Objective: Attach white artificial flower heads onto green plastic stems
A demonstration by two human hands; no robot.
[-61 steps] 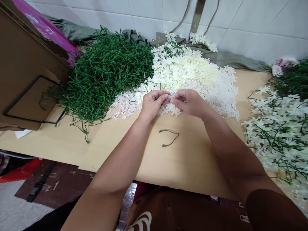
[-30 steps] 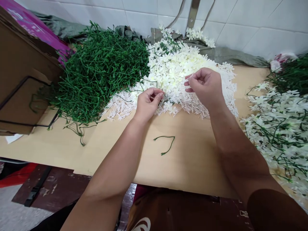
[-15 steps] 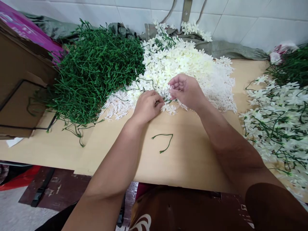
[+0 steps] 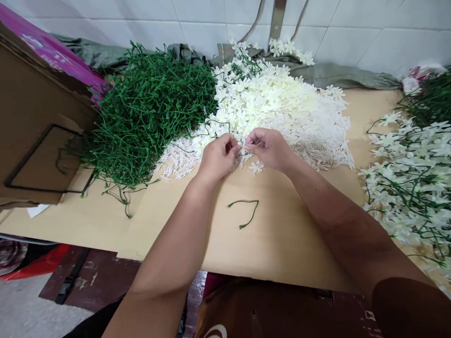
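Note:
My left hand (image 4: 219, 157) is closed in a pinch at the front edge of a heap of white artificial flowers (image 4: 257, 96). What its fingertips hold is hidden. Close beside it, my right hand (image 4: 269, 148) pinches a small white artificial flower, only a bit of which shows at the fingertips. The two sets of fingertips almost meet. Just below the right hand, a loose white blossom (image 4: 256, 167) lies on the cardboard. Nearer to me rests a single bent green plastic stem (image 4: 254, 213).
A large pile of green stems (image 4: 151, 108) lies to the left, next to a cardboard box (image 4: 38, 122) with a black wire frame (image 4: 26, 152). On the right are flowers joined to stems (image 4: 416, 173). Cardboard (image 4: 292, 239) covers the tabletop; a tiled wall (image 4: 204, 35) stands behind.
My right hand has come down and closed, bringing its fingertips to those of my left hand. The left hand stays at the heap's edge. The whole view has shifted slightly.

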